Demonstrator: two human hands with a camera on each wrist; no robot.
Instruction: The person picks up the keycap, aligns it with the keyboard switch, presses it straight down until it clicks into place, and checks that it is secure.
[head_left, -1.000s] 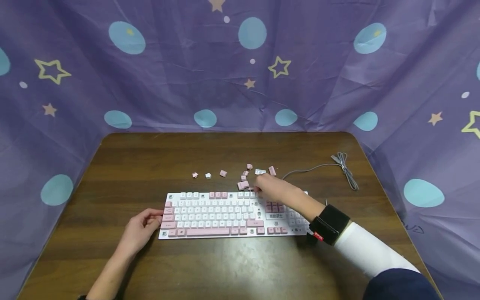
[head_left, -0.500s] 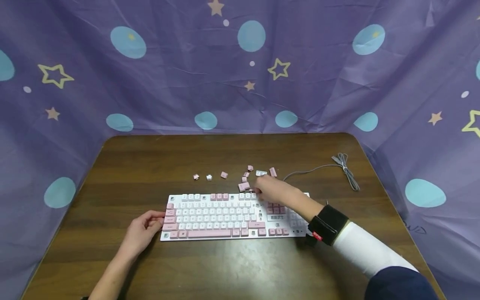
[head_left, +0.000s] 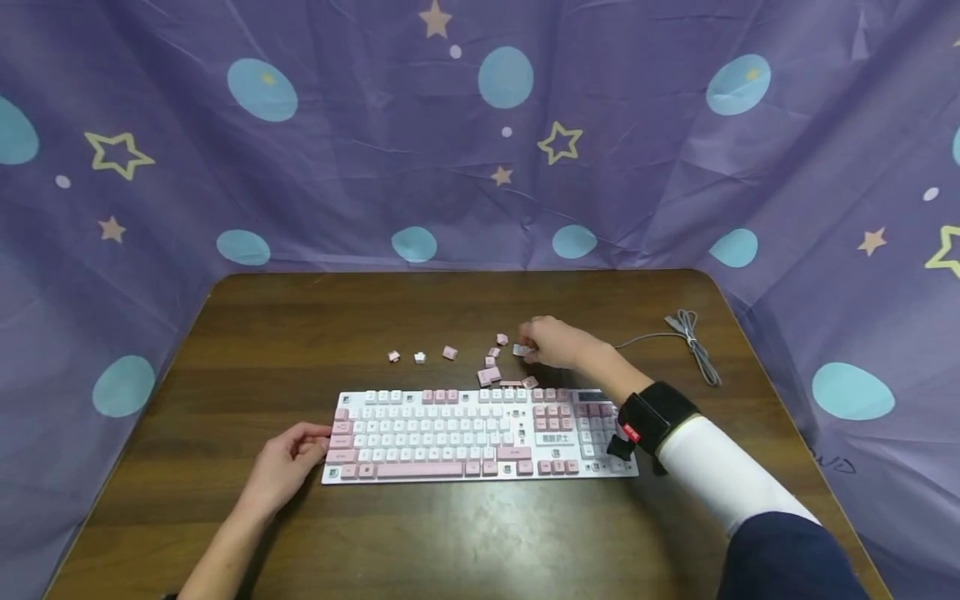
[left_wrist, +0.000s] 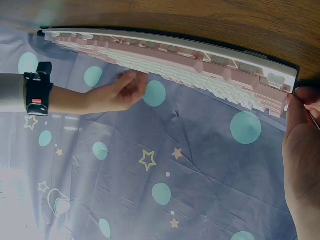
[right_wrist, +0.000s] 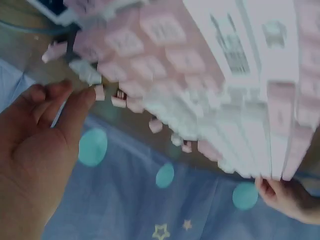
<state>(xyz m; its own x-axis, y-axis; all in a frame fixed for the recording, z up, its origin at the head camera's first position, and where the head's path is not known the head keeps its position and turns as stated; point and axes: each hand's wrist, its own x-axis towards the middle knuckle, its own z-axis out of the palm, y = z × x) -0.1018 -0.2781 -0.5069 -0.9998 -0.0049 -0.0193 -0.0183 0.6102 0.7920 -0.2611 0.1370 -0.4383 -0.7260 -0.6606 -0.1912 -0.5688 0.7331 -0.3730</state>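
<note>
A white and pink keyboard (head_left: 442,435) lies flat on the wooden table. At its left end my left hand (head_left: 283,468) pinches the edge, thumb on top, as the left wrist view (left_wrist: 305,150) also shows. Behind the keyboard, my right hand (head_left: 558,343) is over the loose keycaps, its fingertips beside a wide white keycap (head_left: 521,350). In the right wrist view the right hand's thumb (right_wrist: 80,107) and fingers are bent loosely, with nothing seen between them. A pink keycap (head_left: 530,382) lies just behind the keyboard's back edge.
Several small keycaps lie behind the keyboard, among them a pink one (head_left: 450,353), a white one (head_left: 420,357) and a larger pink one (head_left: 489,377). A bundled grey cable (head_left: 697,346) rests at the right. A purple patterned curtain (head_left: 337,167) borders the table (head_left: 300,325).
My right hand has moved from the keyboard's back edge to the loose keycaps behind it. Keys and a pink keycap under it now show. The left hand stays at the keyboard's edge.
</note>
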